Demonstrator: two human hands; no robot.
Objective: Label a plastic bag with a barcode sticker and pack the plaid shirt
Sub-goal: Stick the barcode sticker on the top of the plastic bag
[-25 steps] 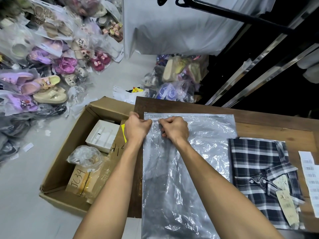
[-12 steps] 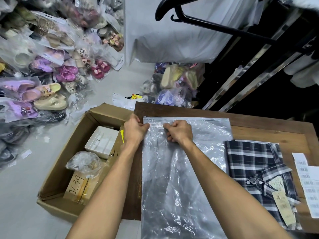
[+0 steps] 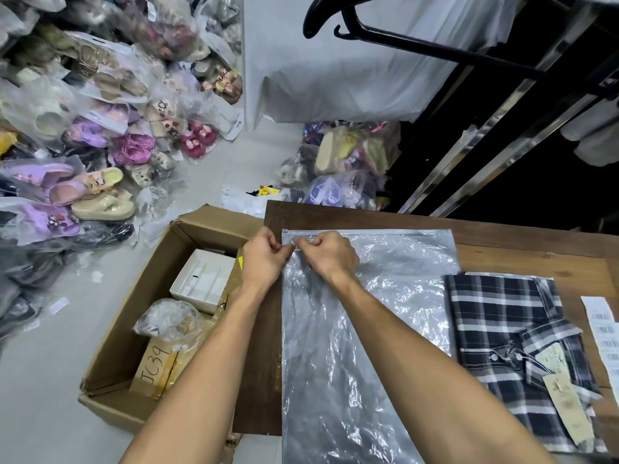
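Observation:
A clear zip-top plastic bag [image 3: 368,296] lies flat on the wooden table [image 3: 522,252], its zipper edge at the far side. My left hand [image 3: 264,259] and my right hand [image 3: 330,257] meet at the bag's top left corner, fingers curled. Between the fingertips shows only a sliver of the white barcode sticker [image 3: 294,243], just below the zipper. The left hand pinches the bag's corner, and the right hand's fingers sit on the sticker. The folded black-and-white plaid shirt [image 3: 495,323], with paper tags at its collar, lies to the right of the bag.
A strip of barcode stickers [image 3: 601,329] lies at the table's right edge. Left of the table stands an open cardboard box [image 3: 134,329] holding a white tray [image 3: 204,283] and bagged items. Bagged shoes [image 3: 83,162] cover the floor. A black hanger [image 3: 402,38] and metal rack hang overhead.
My right hand has slid left along the sticker to meet the left hand. The sticker, plainly visible half a second ago, is now mostly covered by the fingers.

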